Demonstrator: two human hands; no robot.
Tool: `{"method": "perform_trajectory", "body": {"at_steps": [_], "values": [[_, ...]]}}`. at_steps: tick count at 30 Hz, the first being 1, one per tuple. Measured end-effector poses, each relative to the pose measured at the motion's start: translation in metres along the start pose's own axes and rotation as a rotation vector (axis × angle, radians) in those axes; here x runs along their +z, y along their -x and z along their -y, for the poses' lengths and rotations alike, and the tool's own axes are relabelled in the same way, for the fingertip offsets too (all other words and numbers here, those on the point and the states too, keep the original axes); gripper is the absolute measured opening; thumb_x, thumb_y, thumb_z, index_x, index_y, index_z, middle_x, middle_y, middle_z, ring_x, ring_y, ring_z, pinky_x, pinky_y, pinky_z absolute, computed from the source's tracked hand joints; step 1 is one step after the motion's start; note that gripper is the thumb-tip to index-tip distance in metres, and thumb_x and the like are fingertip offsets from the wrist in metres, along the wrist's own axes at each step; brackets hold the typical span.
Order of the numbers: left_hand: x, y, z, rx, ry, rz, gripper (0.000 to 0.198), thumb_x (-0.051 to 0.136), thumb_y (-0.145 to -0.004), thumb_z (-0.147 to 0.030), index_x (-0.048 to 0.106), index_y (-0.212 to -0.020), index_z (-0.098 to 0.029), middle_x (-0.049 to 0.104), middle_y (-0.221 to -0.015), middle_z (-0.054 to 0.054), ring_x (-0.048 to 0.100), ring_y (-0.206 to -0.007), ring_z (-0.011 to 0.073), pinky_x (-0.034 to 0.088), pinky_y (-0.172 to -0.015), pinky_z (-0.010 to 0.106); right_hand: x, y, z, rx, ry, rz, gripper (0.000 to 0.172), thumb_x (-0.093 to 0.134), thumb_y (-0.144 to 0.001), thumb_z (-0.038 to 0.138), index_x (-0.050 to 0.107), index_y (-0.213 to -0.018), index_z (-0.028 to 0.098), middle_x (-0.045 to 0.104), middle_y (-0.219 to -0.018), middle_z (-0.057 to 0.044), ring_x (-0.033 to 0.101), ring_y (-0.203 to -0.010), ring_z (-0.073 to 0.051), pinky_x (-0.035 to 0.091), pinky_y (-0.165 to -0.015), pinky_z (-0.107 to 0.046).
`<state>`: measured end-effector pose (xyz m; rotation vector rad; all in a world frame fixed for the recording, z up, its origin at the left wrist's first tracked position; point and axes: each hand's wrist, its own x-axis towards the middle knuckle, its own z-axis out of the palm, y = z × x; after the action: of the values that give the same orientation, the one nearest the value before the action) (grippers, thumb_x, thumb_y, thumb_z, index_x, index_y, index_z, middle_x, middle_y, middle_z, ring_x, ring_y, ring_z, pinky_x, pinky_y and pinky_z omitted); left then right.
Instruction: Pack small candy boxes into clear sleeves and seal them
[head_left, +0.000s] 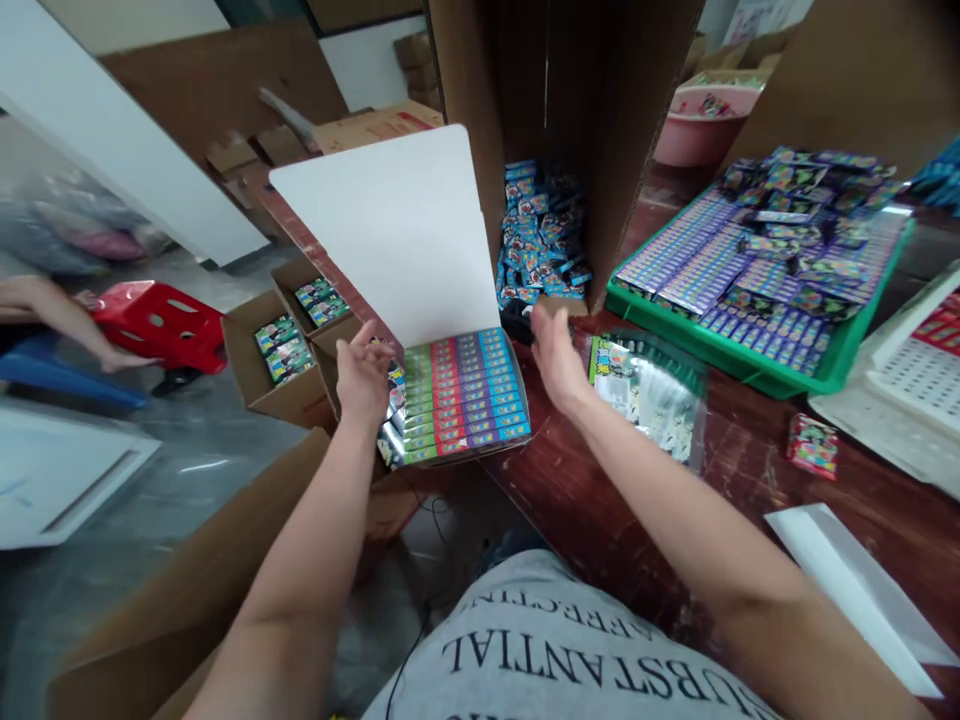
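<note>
An open display box (465, 390) with its white lid (390, 235) raised sits at the table's front edge. Rows of small packets in green, red, purple and blue fill it. My left hand (362, 375) is beside the box's left side, fingers apart, holding nothing. On the other side, my right hand (559, 360) is raised just off the box's right edge, its fingers loosely stretched and nothing in them. A clear printed plastic bag (652, 400) lies on the table by my right wrist.
A green tray (814, 380) of purple packets stands at right, near a white perforated tray (911, 385). Blue packets (540, 230) are heaped inside a tall carton at the back. Open cartons (277, 355) stand at left, near a red stool (161, 325) and another person's arm and foot.
</note>
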<state>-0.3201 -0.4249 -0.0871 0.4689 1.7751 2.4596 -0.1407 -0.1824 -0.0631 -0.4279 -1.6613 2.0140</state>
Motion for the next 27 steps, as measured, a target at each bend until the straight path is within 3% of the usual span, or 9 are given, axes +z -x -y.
{"method": "perform_trajectory", "body": {"at_steps": [4,7,10,13,14,17,19,22,27], "values": [[0.002,-0.038,-0.035,0.088,0.015,-0.143,0.068,0.027,-0.1,-0.07,0.064,-0.084,-0.016,0.072,-0.089,0.008,0.068,-0.092,0.018,0.052,-0.09,0.032,0.012,-0.061,0.033,-0.086,-0.048,0.032,0.089,0.007,-0.092,0.083,0.027,-0.161,0.03,0.024,-0.17,0.002,0.017,-0.158,-0.02,0.01,-0.128,-0.049],[0.003,-0.064,-0.054,0.059,0.088,-0.178,0.076,0.02,-0.092,-0.083,0.062,-0.094,-0.02,0.072,-0.108,0.008,0.069,-0.097,0.0196,0.054,-0.087,0.035,0.02,-0.079,0.042,-0.049,-0.052,0.159,0.09,-0.006,-0.094,0.076,0.027,-0.16,0.024,0.04,-0.163,-0.005,0.029,-0.154,-0.022,0.017,-0.126,-0.053],[0.001,-0.053,-0.066,-0.023,-0.212,0.244,0.085,0.027,-0.085,-0.09,0.068,-0.104,-0.018,0.073,-0.114,0.015,0.07,-0.106,0.0284,0.054,-0.093,0.043,0.007,-0.055,0.038,-0.056,0.104,0.396,0.094,-0.001,-0.095,0.076,0.042,-0.153,0.016,0.068,-0.135,-0.013,0.051,-0.14,-0.029,0.025,-0.122,-0.056],[-0.003,0.001,-0.07,-0.005,-0.677,0.706,0.077,0.059,-0.075,-0.085,0.075,-0.112,-0.02,0.072,-0.123,0.016,0.063,-0.123,0.038,0.04,-0.113,0.055,-0.022,0.002,0.026,-0.197,0.618,0.654,0.076,0.027,-0.097,0.076,0.06,-0.141,0.024,0.074,-0.124,-0.01,0.06,-0.13,-0.032,0.01,-0.125,-0.062],[-0.004,0.023,-0.07,0.008,-0.748,0.775,0.077,0.079,-0.062,-0.077,0.075,-0.117,-0.023,0.068,-0.133,0.015,0.056,-0.132,0.0409,0.029,-0.121,0.057,-0.031,0.022,0.022,-0.293,0.788,0.716,0.07,0.042,-0.093,0.077,0.059,-0.142,0.03,0.069,-0.135,-0.009,0.059,-0.132,-0.033,0.003,-0.126,-0.063],[-0.002,0.081,-0.064,0.288,-1.182,1.025,0.12,0.084,-0.052,-0.076,0.043,-0.155,-0.031,0.032,-0.166,0.009,0.024,-0.154,0.0433,-0.002,-0.126,0.061,-0.044,0.069,0.008,-0.539,1.122,0.769,0.104,0.077,-0.07,0.073,0.04,-0.156,0.029,0.032,-0.166,-0.014,0.031,-0.152,-0.037,0.01,-0.126,-0.062],[0.003,0.1,-0.058,0.397,-1.298,1.061,0.112,0.08,-0.067,-0.07,0.032,-0.16,-0.031,0.024,-0.169,0.008,0.019,-0.155,0.0409,0.0,-0.127,0.06,-0.044,0.079,0.002,-0.639,1.261,0.731,0.09,0.08,-0.081,0.051,0.038,-0.157,0.028,0.031,-0.166,-0.016,0.03,-0.153,-0.035,0.017,-0.125,-0.061],[0.015,0.101,-0.053,0.441,-1.292,0.984,0.082,0.069,-0.087,-0.048,0.036,-0.159,-0.028,0.032,-0.166,0.008,0.026,-0.154,0.038,0.016,-0.127,0.055,-0.04,0.066,0.001,-0.72,1.334,0.677,0.06,0.062,-0.096,0.024,0.044,-0.153,0.031,0.045,-0.159,-0.011,0.043,-0.147,-0.03,0.018,-0.124,-0.062],[0.031,0.103,-0.047,0.394,-1.271,0.865,0.074,0.067,-0.09,-0.035,0.038,-0.158,-0.026,0.035,-0.165,0.009,0.026,-0.153,0.0404,0.018,-0.126,0.058,-0.045,0.044,0.0,-0.744,1.305,0.633,0.057,0.054,-0.1,0.019,0.043,-0.152,0.038,0.044,-0.16,-0.006,0.044,-0.146,-0.027,0.011,-0.124,-0.066]]}}
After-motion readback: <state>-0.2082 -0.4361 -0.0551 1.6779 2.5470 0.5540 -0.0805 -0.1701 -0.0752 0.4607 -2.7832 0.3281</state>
